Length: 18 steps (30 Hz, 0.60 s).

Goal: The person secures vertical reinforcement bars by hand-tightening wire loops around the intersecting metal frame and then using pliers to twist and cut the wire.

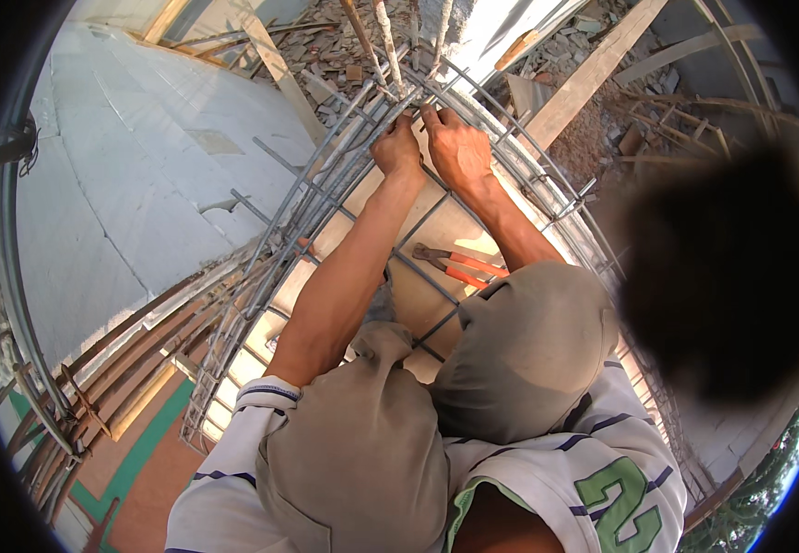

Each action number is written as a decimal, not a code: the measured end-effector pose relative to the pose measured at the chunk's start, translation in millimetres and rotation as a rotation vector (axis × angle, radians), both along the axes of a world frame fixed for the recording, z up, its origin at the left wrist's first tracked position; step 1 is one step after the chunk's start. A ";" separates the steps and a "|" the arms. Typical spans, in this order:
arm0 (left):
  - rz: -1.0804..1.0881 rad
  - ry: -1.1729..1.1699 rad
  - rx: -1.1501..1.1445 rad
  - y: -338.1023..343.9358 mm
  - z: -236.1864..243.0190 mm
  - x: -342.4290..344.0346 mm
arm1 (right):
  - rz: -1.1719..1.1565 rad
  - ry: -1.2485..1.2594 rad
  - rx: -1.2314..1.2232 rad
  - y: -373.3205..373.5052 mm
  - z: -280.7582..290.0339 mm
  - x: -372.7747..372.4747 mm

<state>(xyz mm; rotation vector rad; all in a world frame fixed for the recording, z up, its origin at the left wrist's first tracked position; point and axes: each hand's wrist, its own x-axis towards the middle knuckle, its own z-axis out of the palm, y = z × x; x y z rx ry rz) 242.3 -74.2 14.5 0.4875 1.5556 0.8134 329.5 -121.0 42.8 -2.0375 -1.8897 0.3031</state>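
Observation:
At the top of a steel bar cage (344,209), my left hand (397,147) and my right hand (457,149) are side by side where crossing bars meet rusty, mortar-spattered vertical rods (383,32). Fingers on both hands are curled closed against the steel; whatever they pinch is too small or hidden to name. Below my right hand, pliers with orange handles (464,263) lie among the grid bars on a pale plywood board (408,281). My knees in grey trousers are bent over the grid.
A grey sloping slab (123,184) is left, with long steel and timber lengths (141,359) below it. Rubble (325,55) and wooden planks (593,64) lie beyond the cage. A dark blurred shape (713,276) covers much of the right side.

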 end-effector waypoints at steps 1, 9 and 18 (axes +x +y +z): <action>0.009 -0.007 0.007 -0.4 1.3 1.1 | 0.003 -0.011 -0.009 1.1 -2.7 -0.3; 0.121 -0.072 0.074 3.8 -13.2 1.2 | 0.001 -0.102 -0.049 6.4 -8.0 -5.8; 0.042 -0.181 -0.006 -3.3 -1.4 -8.6 | -0.055 0.178 -0.269 14.3 10.4 -2.3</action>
